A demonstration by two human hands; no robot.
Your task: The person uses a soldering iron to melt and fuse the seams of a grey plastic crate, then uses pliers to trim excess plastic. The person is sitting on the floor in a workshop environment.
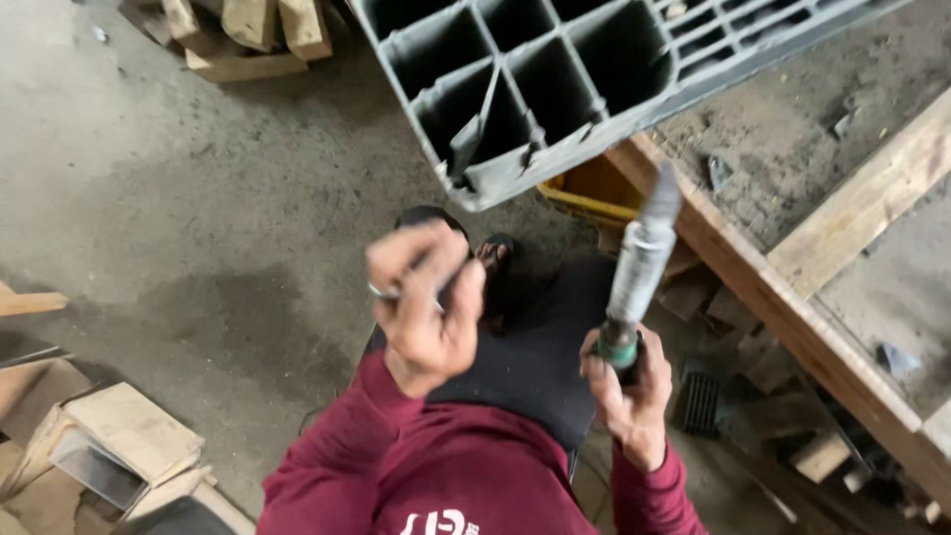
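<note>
My right hand (629, 391) wrapped tight round a long grey metal tool with a green ring (639, 272), tip up, my left hand (426, 307) pinching a small thin metal piece (381, 291), blurry, grey plastic grid crate (555, 79) above

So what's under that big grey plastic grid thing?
Under the grey plastic grid pallet sits a yellow container, only its edge showing below the pallet's corner. Its contents are hidden. The pallet rests on a wooden workbench.
</note>
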